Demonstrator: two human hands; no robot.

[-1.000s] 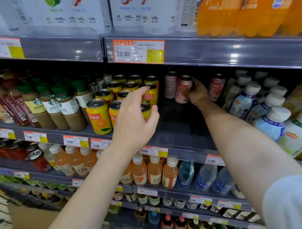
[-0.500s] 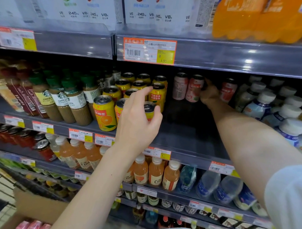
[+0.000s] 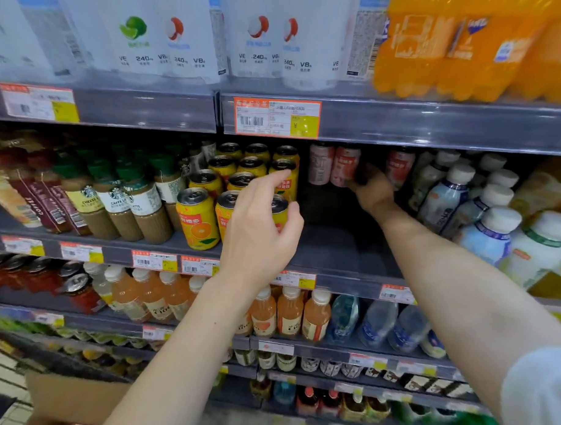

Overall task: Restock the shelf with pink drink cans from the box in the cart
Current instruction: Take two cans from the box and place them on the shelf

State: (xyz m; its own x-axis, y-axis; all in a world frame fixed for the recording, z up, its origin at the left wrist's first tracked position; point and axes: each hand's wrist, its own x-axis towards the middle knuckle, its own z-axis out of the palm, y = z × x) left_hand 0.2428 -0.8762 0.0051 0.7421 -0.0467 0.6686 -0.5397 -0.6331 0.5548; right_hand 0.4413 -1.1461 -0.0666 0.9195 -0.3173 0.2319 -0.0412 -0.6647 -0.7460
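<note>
Pink can (image 3: 345,166) sits deep on the shelf (image 3: 341,246) under my right hand (image 3: 370,191), grip unclear, left hand (image 3: 259,230) spread empty; next, fetch another from the box (image 3: 75,399).

The left hand (image 3: 259,230) is held raised near the middle of the view, empty, its fingers (image 3: 270,183) loosely spread and the thumb set apart. The right arm is stretched far and to the right, its hand (image 3: 372,190) curled, palm turned away, fingers largely hidden.
</note>
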